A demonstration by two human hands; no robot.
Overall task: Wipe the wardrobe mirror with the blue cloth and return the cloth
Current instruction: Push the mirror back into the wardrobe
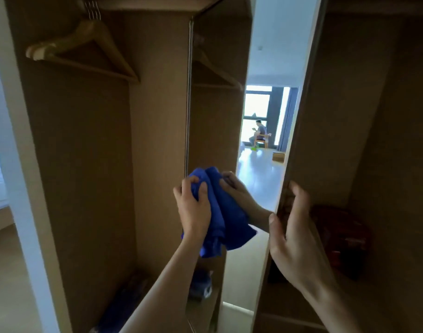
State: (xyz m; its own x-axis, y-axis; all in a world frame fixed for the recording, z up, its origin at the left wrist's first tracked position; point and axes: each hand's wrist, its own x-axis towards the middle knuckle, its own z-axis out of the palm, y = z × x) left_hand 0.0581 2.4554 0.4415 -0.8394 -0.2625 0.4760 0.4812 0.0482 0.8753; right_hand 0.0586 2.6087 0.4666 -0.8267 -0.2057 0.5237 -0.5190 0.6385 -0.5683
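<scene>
The wardrobe (85, 164) stands open and the mirror (258, 179) sits swung out at an angle. The right hand (294, 236) curls fingers and thumb round the mirror's edge, probably to stop it swinging. The left hand (193, 207) has the blue cloth (216, 219) bunched tight, pressed low on the glass, likely mid-wipe.

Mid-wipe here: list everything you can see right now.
brown wooden wardrobe: one, brown, open, fills the view
pale wooden clothes hangers: a few, tan, upper left
tall wardrobe mirror: one, centre, reflects a room with a seated person
blue cloth: one, bunched against the mirror
dark red object: one, blurred, right shelf
dark bluish item: one, unclear, wardrobe floor
left hand: fingers grip the cloth
right hand: fingers curl round the mirror's edge
</scene>
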